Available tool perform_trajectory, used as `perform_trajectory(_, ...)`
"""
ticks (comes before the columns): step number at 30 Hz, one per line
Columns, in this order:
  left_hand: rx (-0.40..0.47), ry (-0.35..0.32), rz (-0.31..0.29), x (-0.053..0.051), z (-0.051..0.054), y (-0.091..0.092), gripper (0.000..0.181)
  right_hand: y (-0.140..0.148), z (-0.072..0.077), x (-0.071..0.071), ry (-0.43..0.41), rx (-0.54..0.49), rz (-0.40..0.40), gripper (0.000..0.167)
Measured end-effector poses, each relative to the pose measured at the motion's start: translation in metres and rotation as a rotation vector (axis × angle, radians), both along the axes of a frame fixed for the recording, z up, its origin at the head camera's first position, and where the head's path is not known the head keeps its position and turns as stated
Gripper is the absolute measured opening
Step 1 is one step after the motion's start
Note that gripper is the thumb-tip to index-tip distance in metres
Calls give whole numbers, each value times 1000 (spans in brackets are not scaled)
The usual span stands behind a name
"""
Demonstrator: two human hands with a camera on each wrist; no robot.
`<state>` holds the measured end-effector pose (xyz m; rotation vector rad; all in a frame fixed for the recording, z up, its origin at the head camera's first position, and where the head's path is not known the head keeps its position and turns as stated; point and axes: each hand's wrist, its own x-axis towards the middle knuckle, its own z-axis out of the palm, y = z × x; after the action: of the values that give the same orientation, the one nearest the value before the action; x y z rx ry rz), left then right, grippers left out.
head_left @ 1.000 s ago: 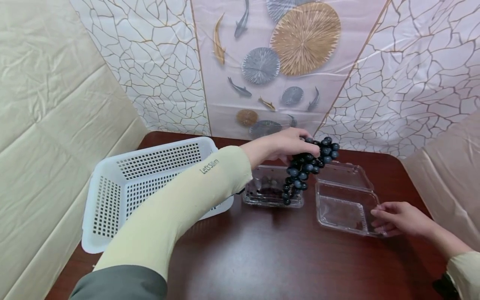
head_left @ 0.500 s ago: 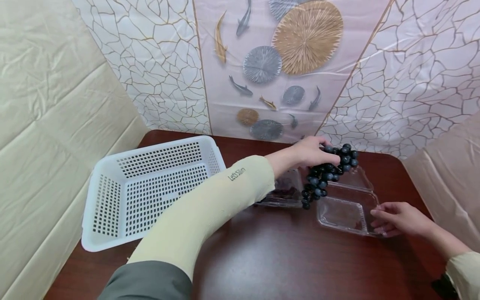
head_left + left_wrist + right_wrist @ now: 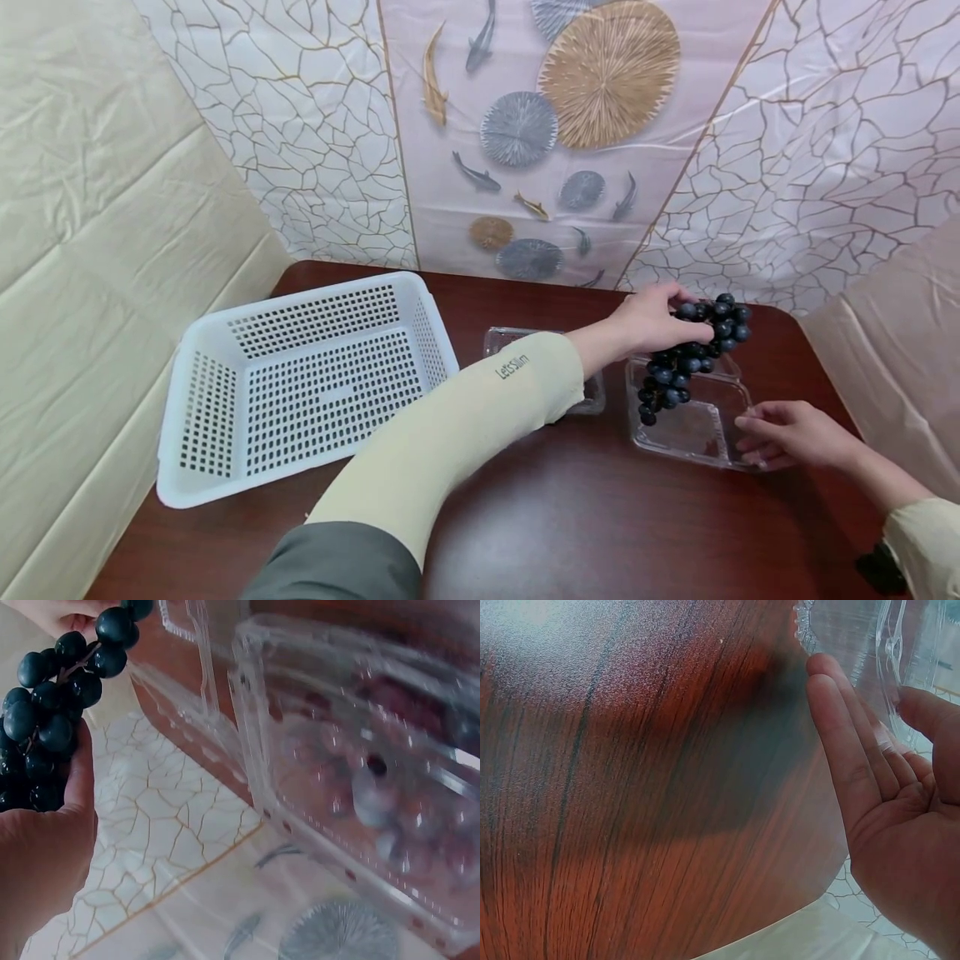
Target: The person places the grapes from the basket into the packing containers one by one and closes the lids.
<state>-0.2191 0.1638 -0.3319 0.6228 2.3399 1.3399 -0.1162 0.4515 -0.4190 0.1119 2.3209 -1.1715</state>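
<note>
A bunch of dark blue-black grapes [image 3: 688, 364] hangs from the person's left hand [image 3: 656, 321], whose thumb and fingers are clamped on its upper part; the cluster is held above an open clear plastic clamshell [image 3: 682, 427], its lower end tapering down over the container's left part. In the left wrist view a stem shows between the berries.

The right hand [image 3: 798, 433] pinches the near right corner of that clamshell, thumb on one side of the plastic wall and fingers on the other. The lid [image 3: 729, 367] is folded back behind the base.

Just left of it sits a second clear clamshell [image 3: 592, 397], partly hidden by the left arm's cream sleeve [image 3: 450, 425], which bears dark lettering. Blurred round fruit shows through its plastic in the left wrist view.

Farther left, a white perforated plastic basket [image 3: 171, 433] rests on the dark reddish-brown table [image 3: 600, 517]. Behind stands a backdrop [image 3: 450, 225] printed with fish, round leaf shapes and gold crackle lines; beige cloth [image 3: 82, 275] flanks both sides.
</note>
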Motion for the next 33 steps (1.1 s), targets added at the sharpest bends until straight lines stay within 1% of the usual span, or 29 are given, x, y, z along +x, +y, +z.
perform_trajectory(4,7,-9,23,4,-9,8,41,0,1,0,-2,-2,5,43)
perform_trajectory(7,20,-10,28,7,-16,12,42,1,1,0,-9,-3,7,44)
perform_trajectory(10,30,-16,21,10,-23,15,43,1,1,0,-13,1,5,44)
perform_trajectory(13,35,-14,0,12,-30,15,43,1,1,1,-10,3,0,43)
perform_trajectory(16,19,20,-40,14,-38,15,44,0,0,1,-1,8,-3,42)
perform_trajectory(20,-26,71,-104,13,-47,16,45,0,-1,2,25,4,7,42)
perform_trajectory(26,-126,147,-182,10,-59,18,48,1,-4,3,50,-30,30,43)
perform_trajectory(30,-165,214,-247,8,-64,19,50,1,-5,5,54,-32,25,42)
perform_trajectory(33,-197,262,-283,7,-66,20,51,0,-6,6,55,-39,15,41)
